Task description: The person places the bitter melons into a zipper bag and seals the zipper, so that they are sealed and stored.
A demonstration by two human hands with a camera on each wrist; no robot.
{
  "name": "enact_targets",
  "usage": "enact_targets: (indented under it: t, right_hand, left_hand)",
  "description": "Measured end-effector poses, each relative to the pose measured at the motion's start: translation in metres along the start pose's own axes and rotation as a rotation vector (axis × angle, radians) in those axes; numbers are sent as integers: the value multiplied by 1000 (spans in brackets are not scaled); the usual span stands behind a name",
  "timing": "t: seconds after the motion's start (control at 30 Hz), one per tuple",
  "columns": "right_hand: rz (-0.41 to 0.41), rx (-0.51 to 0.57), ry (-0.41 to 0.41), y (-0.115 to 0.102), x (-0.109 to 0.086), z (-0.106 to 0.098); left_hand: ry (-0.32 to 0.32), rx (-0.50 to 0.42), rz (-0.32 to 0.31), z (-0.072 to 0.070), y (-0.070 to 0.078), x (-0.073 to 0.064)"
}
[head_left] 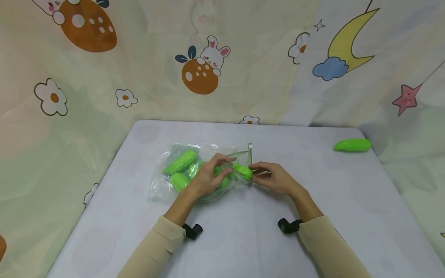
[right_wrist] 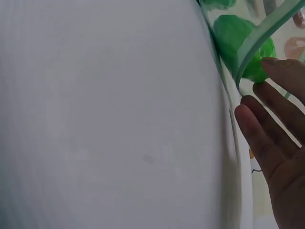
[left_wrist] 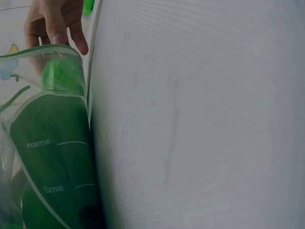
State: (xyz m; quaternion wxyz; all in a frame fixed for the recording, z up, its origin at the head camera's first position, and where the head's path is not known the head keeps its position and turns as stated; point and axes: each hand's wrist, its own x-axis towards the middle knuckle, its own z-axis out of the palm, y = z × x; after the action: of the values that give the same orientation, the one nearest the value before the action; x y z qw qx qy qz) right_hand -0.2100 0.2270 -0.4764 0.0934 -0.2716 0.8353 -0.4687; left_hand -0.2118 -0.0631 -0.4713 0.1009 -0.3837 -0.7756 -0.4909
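Note:
A clear zip bag [head_left: 160,189] with a green-edged mouth lies on the table and holds several bright green toy bitter melons [head_left: 181,161]. My left hand [head_left: 208,175] grips the bag near its mouth, thumb and fingers at the rim. One bitter melon [head_left: 243,172] lies in the mouth with its end toward the right. At that end are the fingertips of my right hand [head_left: 274,177], its fingers extended. In the right wrist view the thumb and fingertips meet the melon's rounded end [right_wrist: 257,71] beside the bag's green rim [right_wrist: 248,52].
Another bitter melon [head_left: 352,145] lies alone near the table's back right corner. The white table [head_left: 222,247] ends at a patterned cloth [head_left: 153,77] behind. Dark wrist cameras [head_left: 287,226] stick out from both sleeves. The bag's green panel [left_wrist: 52,157] reads "name" and "time".

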Motion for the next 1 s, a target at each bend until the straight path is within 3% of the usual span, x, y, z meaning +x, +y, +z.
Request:
enact_targets:
  t: [0.4, 0.6, 0.87, 1.0]
  right_hand:
    - [16, -192, 50, 15, -4, -43]
    - [33, -310, 66, 28, -7, -64]
    - [16, -467, 130, 45, -17, -105]
    - [50, -508, 145, 52, -22, -126]
  left_hand:
    - [46, -6, -49, 1, -3, -5]
    - [65, 12, -59, -7, -4, -4]
    - [55, 19, -80, -7, -10, -6]
    - [53, 39, -95, -8, -11, -6]
